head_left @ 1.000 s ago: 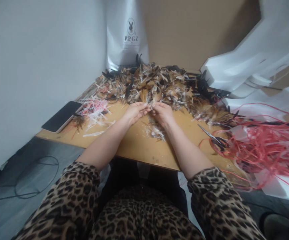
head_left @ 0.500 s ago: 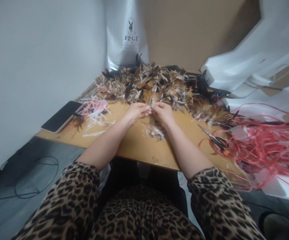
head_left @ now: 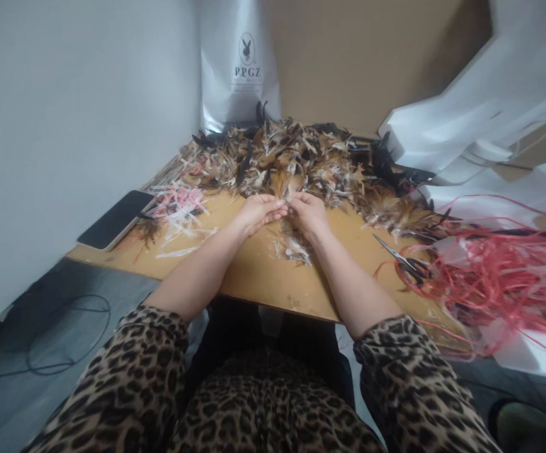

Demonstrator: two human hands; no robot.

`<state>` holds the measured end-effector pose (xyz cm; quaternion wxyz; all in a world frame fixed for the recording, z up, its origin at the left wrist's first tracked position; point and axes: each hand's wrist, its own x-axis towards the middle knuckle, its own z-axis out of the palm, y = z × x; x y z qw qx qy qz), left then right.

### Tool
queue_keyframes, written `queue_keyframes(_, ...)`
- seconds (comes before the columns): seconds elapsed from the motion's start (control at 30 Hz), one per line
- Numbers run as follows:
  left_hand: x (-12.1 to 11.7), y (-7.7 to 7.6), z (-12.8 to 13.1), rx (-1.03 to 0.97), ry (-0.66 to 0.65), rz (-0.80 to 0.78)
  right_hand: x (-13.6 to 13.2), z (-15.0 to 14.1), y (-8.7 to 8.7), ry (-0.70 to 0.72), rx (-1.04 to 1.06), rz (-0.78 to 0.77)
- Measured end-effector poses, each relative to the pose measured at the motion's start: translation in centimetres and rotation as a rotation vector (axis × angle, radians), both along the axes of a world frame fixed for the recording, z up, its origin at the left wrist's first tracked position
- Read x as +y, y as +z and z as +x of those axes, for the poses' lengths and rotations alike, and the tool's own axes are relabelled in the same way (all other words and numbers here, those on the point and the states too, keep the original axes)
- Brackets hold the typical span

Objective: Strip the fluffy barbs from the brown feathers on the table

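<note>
— Pinching together, both of them: the left hand [head_left: 255,212] and right hand [head_left: 307,212] are meeting fingertip to fingertip over a small tuft of feathers [head_left: 286,186], at the near edge of the big feather pile [head_left: 301,157]

— Are they gripping the same tuft?

— Probably, though it is too small to tell for sure. It is sitting above the wooden table [head_left: 263,277]; scissors [head_left: 402,259] are lying to the right beside red string [head_left: 494,277], a phone [head_left: 115,220] is resting at the left edge
</note>
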<state>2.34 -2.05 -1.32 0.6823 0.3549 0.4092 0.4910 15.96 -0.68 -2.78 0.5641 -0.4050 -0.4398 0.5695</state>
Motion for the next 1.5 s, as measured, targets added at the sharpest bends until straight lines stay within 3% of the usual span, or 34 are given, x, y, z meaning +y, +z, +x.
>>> queue_keyframes(0.43,0.6,0.0,-0.3,-0.025,0.076,0.011,-0.4,0.0,1.2,0.042,0.164,-0.150)
queue_keyframes(0.73,0.1,0.0,0.0,0.022,-0.009,0.047,-0.1,0.0,0.6,0.035,0.122,-0.116)
queue_keyframes(1.5,0.1,0.1,0.3,0.069,0.028,0.106,-0.2,-0.1,0.3,0.032,0.079,-0.033)
